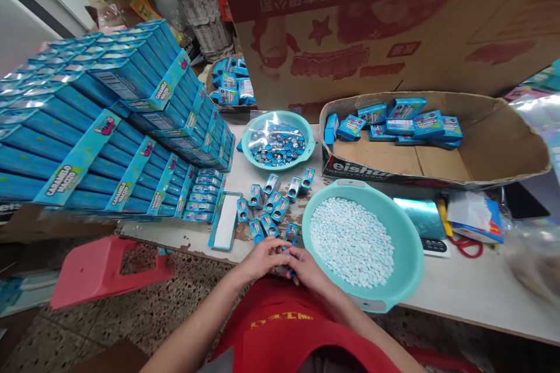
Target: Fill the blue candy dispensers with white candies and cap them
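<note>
Left hand (pixel 263 257) and right hand (pixel 308 268), fingers closed around a small blue box (pixel 292 273), mostly hidden, at the tabletop (pixel 476 285) edge; about 10 round-holed blue boxes (pixel 280 210) look unfinished, stacked blue packs (pixel 131 78) look complete.

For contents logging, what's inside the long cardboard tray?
The cardboard tray holds small blue boxes, heaped at back left. Its floor shows in front; anything beneath the heap is hidden.

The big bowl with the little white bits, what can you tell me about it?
The bowl is round and turquoise and looks like plastic, with flat tabs on its rim. It sits upright on the table, partly filled with small pale pieces. The right hand is close beside it; I can't tell if they touch.
</note>
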{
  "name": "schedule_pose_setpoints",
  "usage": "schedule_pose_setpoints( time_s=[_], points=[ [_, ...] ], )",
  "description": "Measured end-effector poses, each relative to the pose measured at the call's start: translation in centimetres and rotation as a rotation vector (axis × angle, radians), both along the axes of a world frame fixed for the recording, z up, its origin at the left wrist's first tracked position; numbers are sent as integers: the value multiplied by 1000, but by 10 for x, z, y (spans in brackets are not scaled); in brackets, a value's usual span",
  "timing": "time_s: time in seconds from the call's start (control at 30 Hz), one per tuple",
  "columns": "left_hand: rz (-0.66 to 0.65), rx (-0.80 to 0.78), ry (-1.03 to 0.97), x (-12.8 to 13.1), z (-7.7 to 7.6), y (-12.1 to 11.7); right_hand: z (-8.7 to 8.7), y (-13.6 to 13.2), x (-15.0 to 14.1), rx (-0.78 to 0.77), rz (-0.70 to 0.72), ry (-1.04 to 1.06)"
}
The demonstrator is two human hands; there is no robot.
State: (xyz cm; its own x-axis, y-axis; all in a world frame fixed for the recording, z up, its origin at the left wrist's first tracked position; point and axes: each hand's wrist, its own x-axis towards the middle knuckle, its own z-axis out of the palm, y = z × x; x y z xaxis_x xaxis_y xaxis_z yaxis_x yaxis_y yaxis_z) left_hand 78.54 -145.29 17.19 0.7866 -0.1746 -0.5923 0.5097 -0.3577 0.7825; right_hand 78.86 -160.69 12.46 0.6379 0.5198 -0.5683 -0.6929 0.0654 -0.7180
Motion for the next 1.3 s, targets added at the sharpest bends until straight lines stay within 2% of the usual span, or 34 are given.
schedule_pose_setpoints(
  time_s=[0.03,0.1,0.2,0.3,0.4,0.5,0.57,0.73,0.83,0.93,1.0,1.17,1.3],
  points=[
    [20,-35,10,-4,-6,-2,-2,1,-2,-15,52,-33],
    [60,11,36,-9,-17,2,-7,2,-5,-40,119,-76],
    [123,157,1,-9,-27,16,-9,0,-8,-64,98,-69],
    [122,324,-177,0,-27,21,-4,-9,-11,-56,15,-5],
    [44,355,-295,15,-21,13,5,-21,-12,-36,-59,50],
    [-4,289,-300,22,-13,0,8,-29,-14,-34,-131,67],
    [-30,189,-245,18,-10,-10,5,-29,-16,-50,-151,51],
    [-9,-115,74,-10,-14,-25,0,-20,-23,-73,-134,14],
    [54,-119,176,-24,-20,-18,4,-19,-26,4,-94,109],
    [111,47,161,-28,-25,-4,8,-24,-25,99,-143,251],
    [78,209,127,-27,-26,2,10,-30,-23,146,-227,329],
    [-191,616,73,-5,-21,-10,12,-38,-20,224,-317,424],
    [-312,813,166,14,-18,-24,12,-38,-18,251,-362,433]
  ],
)
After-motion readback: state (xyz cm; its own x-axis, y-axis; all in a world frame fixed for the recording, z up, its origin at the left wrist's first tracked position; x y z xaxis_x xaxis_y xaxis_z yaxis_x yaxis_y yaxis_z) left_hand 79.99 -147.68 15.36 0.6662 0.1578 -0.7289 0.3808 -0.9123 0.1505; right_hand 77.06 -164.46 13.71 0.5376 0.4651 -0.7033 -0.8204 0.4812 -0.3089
